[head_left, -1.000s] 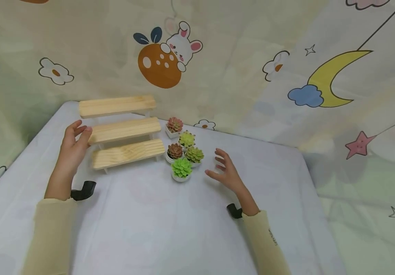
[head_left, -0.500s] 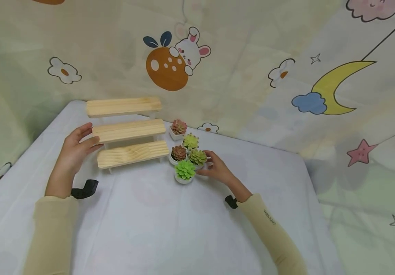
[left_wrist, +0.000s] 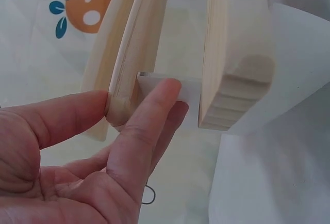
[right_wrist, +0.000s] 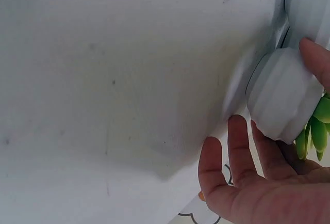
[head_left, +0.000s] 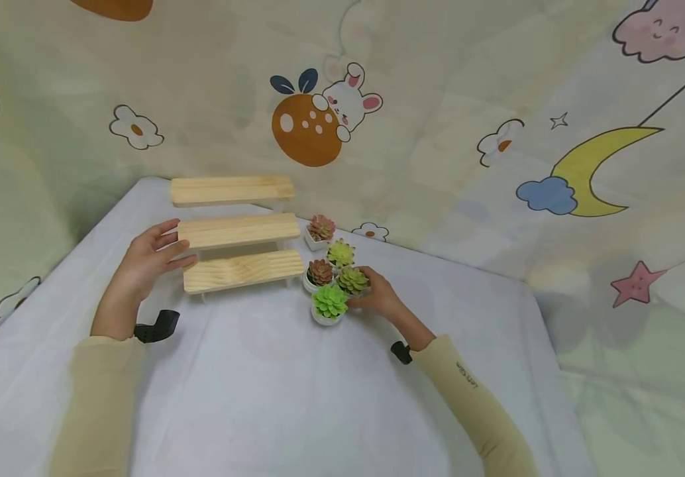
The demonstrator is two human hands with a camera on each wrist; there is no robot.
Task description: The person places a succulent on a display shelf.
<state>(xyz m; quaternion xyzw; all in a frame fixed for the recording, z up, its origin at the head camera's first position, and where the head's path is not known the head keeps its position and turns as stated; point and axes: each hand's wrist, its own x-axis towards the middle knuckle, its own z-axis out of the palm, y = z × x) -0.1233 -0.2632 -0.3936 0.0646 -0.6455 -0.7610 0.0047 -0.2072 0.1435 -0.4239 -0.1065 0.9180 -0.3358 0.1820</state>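
Note:
A three-tier wooden display shelf with clear supports stands at the back left. My left hand holds the left end of its middle plank, thumb on one side and fingers on the other. To the shelf's right, several small potted succulents are clustered. My right hand grips the olive-green succulent by its white ribbed pot, thumb and fingers on opposite sides. Touching or close around it are a bright green succulent, a brown one and a yellow-green one.
A pinkish-red succulent in a square white pot stands behind the others, near the table's back edge. White cloth covers the table. A printed curtain hangs behind and to the sides.
My right hand has moved left to the olive-green succulent and taken hold of its pot. My left hand has closed its thumb and fingers around the middle plank's end. The head view has shifted slightly.

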